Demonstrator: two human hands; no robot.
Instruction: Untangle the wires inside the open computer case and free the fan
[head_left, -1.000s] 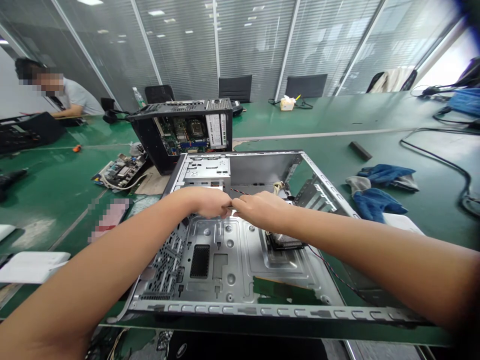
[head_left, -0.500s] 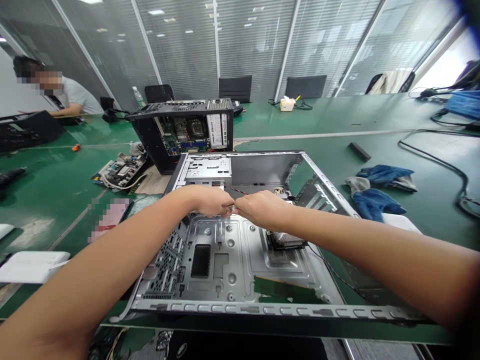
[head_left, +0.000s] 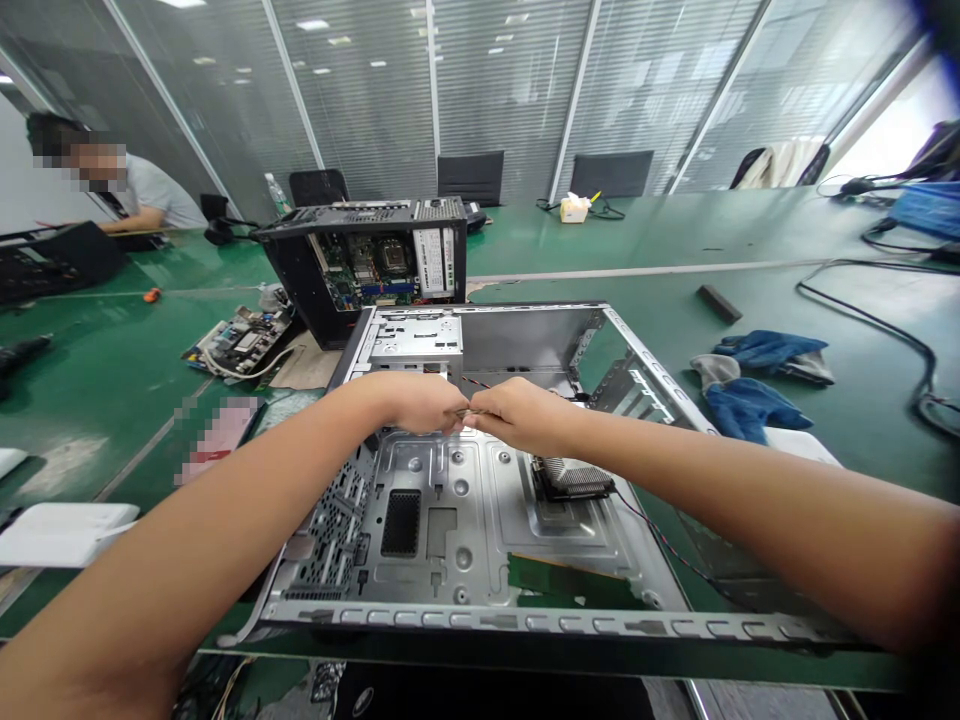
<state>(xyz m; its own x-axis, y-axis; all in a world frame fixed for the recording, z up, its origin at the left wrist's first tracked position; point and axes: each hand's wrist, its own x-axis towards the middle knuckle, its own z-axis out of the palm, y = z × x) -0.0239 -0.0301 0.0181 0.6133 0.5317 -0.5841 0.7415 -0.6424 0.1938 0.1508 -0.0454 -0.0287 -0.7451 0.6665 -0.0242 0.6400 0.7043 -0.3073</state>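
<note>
An open, stripped silver computer case (head_left: 450,520) lies on its side on the green table in front of me. Above its middle, my left hand (head_left: 420,402) and my right hand (head_left: 517,412) meet fingertip to fingertip, both pinched closed on a thin red and black cable (head_left: 476,384) that runs back into the case. A heatsink with fan (head_left: 574,478) lies on the case floor under my right wrist, and a thin wire (head_left: 660,545) trails from it toward the front right.
A black computer case (head_left: 367,260) with its motherboard showing stands behind. A loose circuit board (head_left: 244,340) lies to its left. Blue gloves (head_left: 750,385) sit at the right, cables (head_left: 885,320) beyond. A person (head_left: 127,190) sits at far left. White boxes (head_left: 60,530) lie near left.
Both hands have shifted very slightly up and back while staying pinched together on the cable. Nothing else has moved.
</note>
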